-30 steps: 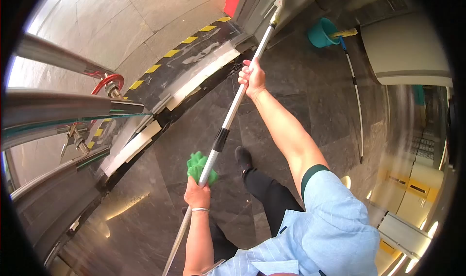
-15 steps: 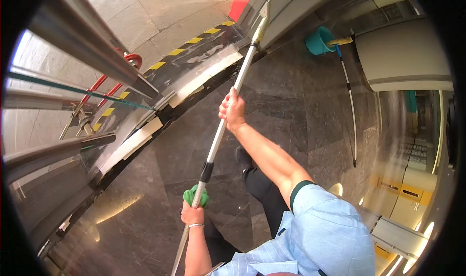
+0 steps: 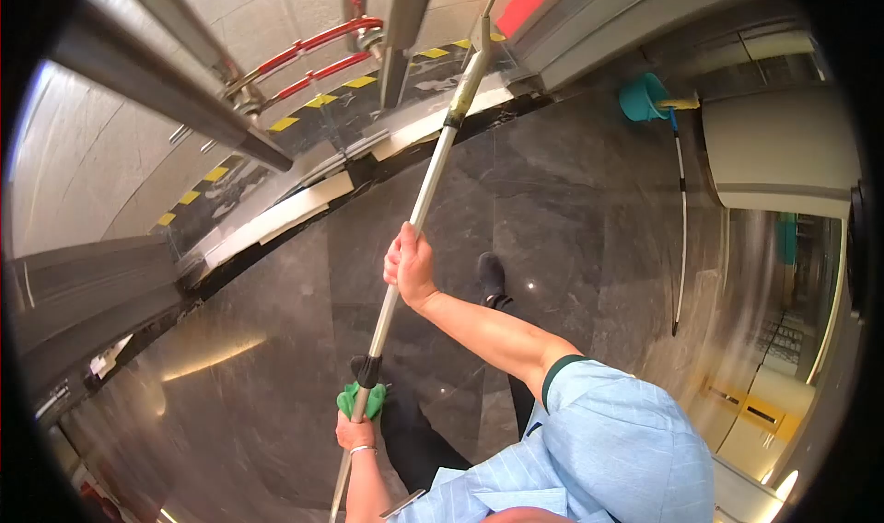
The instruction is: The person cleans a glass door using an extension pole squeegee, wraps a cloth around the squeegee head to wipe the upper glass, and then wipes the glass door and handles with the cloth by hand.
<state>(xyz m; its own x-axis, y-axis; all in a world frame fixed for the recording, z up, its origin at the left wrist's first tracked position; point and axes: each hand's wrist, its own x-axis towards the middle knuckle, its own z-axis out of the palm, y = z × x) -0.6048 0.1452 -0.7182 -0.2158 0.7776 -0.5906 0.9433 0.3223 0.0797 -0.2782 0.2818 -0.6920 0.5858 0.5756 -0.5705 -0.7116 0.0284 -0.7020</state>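
Observation:
A long silver telescopic pole [image 3: 429,184] slants up and away across the view. Its pale yellowish end piece [image 3: 471,79] carries a thin head that looks like a squeegee, seen edge-on near the top edge. My right hand [image 3: 411,263] is closed around the middle of the pole, thumb along the shaft. Lower down, my left hand [image 3: 355,431] wraps the pole below its black collar [image 3: 367,371]. A bunched green cloth [image 3: 350,400] is held in that same left hand, against the pole. The pole's lower end runs out of the bottom of the view.
Glass panels with metal posts [image 3: 184,95] and red-and-steel door handles [image 3: 318,40] stand at the left, above a sill [image 3: 285,212]. Yellow-black floor tape [image 3: 359,82] lies beyond. At right are a teal bucket [image 3: 642,98], another pole [image 3: 682,219] and a pale counter [image 3: 773,145].
Both hands, still gripping the pole, sit lower and slightly left in view. The camera view has shifted, and a foot has stepped forward on the floor.

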